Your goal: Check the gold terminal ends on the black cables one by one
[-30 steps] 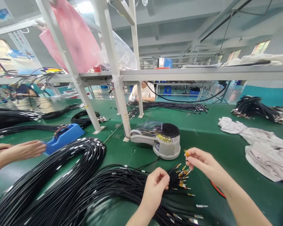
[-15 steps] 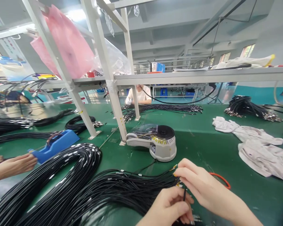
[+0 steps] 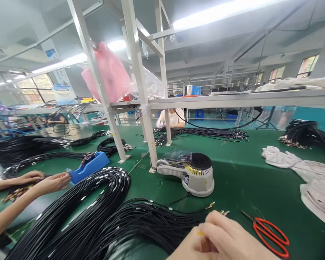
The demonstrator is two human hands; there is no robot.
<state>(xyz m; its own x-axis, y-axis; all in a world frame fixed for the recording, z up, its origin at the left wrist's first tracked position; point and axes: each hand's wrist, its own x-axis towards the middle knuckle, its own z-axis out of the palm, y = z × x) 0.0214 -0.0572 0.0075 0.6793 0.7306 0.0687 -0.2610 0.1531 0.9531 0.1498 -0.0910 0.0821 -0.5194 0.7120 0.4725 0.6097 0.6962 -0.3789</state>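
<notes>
At the lower right of centre my left hand [image 3: 188, 247] and my right hand [image 3: 230, 234] are pressed together, fingers pinched. A small piece of yellow tape [image 3: 200, 233] shows at the fingertips of my right hand. The black cable that my left hand gripped a moment ago is now hidden behind the fingers. Left of my hands lies a bundle of black cables [image 3: 151, 224] with white labels. Some cable ends [image 3: 223, 213] with yellow tape and metal tips stick out just beyond my knuckles. Red-handled scissors [image 3: 271, 233] rest on the green table to the right.
A round tape dispenser [image 3: 197, 177] stands ahead. A looped cable bundle [image 3: 108, 177] lies at left, beside a blue tape holder [image 3: 90, 166] touched by a co-worker's hand [image 3: 54, 180]. White gloves [image 3: 314, 184] lie at right. A shelf post [image 3: 141, 90] rises behind.
My hands have come together and now cover the cable end. The view has tilted up and turned left, so things sit lower and further right. The scissors are now uncovered.
</notes>
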